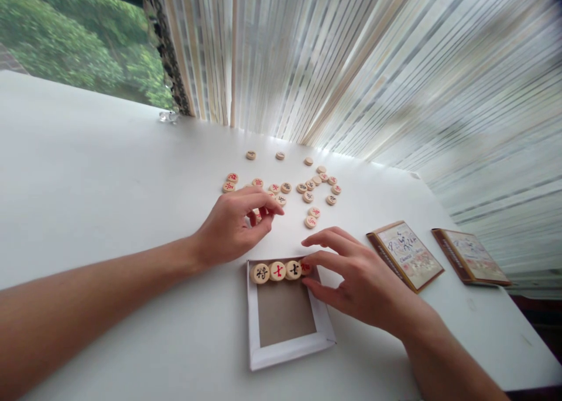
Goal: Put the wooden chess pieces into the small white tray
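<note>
A shallow white box tray [292, 349] lies on the table, with a row of round wooden Chinese chess pieces along its far side. A black-marked piece [260, 273], a red-marked piece [277, 271] and another black one [293, 270] sit side by side. At the row's right end, my right hand [351, 272] has thumb and fingers around a red-marked piece [306, 267], partly hidden by them. My left hand [237, 222] hovers over loose pieces beyond the tray, fingers loosely curled, thumb and index tips apart. A red-marked piece [257, 215] shows through its finger gap.
Several loose chess pieces, including one black-marked piece [308, 196], are scattered across the far table. Two flat printed boxes, a nearer one [408, 254] and a farther one [474, 256], lie at the right. A striped string curtain [281, 61] hangs along the far edge.
</note>
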